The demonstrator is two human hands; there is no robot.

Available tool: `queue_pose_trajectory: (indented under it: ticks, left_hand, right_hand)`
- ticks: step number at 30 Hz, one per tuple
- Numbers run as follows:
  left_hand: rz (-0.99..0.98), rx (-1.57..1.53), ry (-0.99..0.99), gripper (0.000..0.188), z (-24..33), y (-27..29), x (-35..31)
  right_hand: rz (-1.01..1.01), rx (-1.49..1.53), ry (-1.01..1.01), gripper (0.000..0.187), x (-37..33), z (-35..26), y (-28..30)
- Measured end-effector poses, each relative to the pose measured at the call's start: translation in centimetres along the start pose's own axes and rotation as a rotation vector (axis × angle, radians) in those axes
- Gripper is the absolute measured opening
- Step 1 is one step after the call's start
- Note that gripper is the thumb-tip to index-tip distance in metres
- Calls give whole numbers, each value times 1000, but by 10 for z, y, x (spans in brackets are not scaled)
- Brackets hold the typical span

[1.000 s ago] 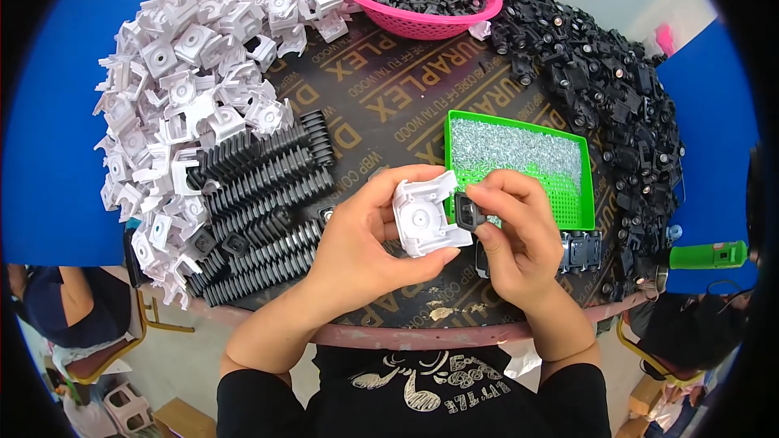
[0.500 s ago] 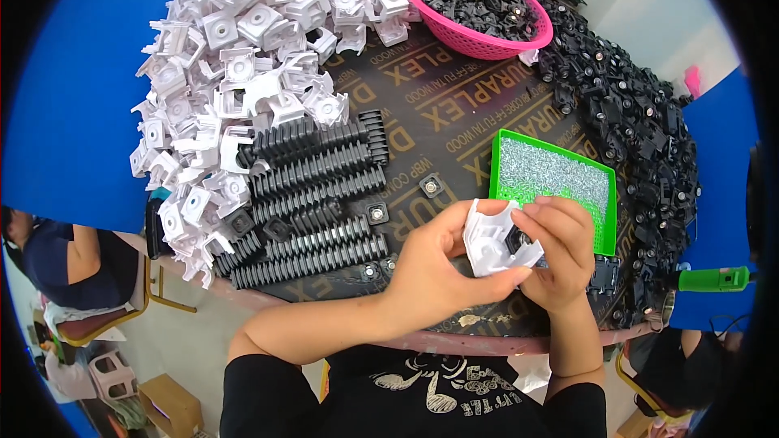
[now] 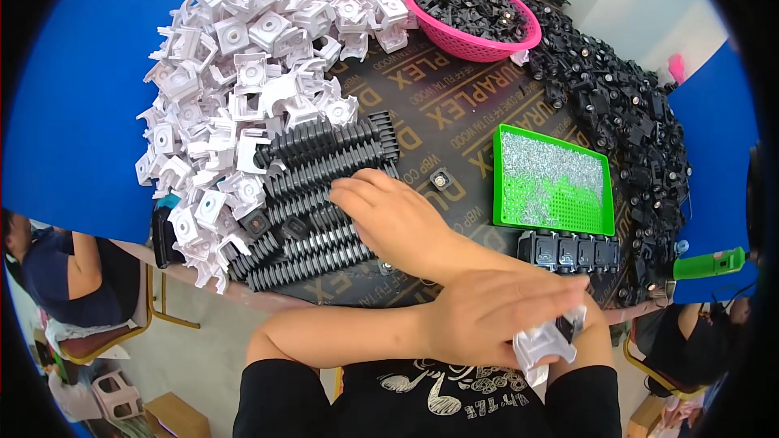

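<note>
My arms are crossed. My left hand (image 3: 495, 316) is closed on a white plastic bracket (image 3: 542, 349), held low near my right forearm; a small black part shows at the bracket's edge. Reaching left across the table, my right hand (image 3: 393, 219) rests its bent fingers on stacked rows of black square plastic pieces (image 3: 316, 170). Its fingers are close together, and the thumb and fingertips are hidden, so whatever they grip cannot be seen. To the right of that hand lies one loose black square piece (image 3: 441, 180) with a shiny metal centre.
White brackets (image 3: 251, 32) are heaped at the left. A green tray (image 3: 497, 178) of small silvery parts stands right, with a row of black pieces (image 3: 568, 251) below it. Behind are a pink basket (image 3: 471, 47) and heaped black parts (image 3: 641, 138). A green-handled tool (image 3: 710, 264) lies rightmost.
My right hand has left the white bracket and moved left to the black rows. My left hand has lowered the bracket toward my body, uncovering the tray and the black row beneath it.
</note>
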State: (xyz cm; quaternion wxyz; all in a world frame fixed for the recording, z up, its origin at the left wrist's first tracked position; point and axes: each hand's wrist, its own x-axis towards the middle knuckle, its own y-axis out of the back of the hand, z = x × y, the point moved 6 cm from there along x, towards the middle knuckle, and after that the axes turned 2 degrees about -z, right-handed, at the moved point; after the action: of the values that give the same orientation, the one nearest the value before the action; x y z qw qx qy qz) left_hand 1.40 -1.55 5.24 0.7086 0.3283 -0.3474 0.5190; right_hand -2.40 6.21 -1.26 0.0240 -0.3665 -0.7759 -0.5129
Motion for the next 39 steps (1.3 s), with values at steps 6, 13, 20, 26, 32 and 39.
queue_pose_trajectory:
  ticks: [6,13,20,26,32,39]
  left_hand:
    - [47,-84,41,79,-10,6,2]
    - [78,-15,88,76,-16,11,5]
    - [292,357,261,75,-42,64,12]
    - [138,311,557,66,-76,70,9]
    - [-35,407,608,67,-83,62,11]
    - [-157,425,585,68,-89,41,3]
  right_hand:
    - [44,108,21,43,1,6,-9]
    - [213,182,38,49,-3,16,-6]
    - [518,1184,-645,25,-61,65,57]
    - [374,1335,-686,41,-87,59,99]
    - [594,1285,-664,28,-103,68,107]
    - [456,1232,-719,22,-101,56,107]
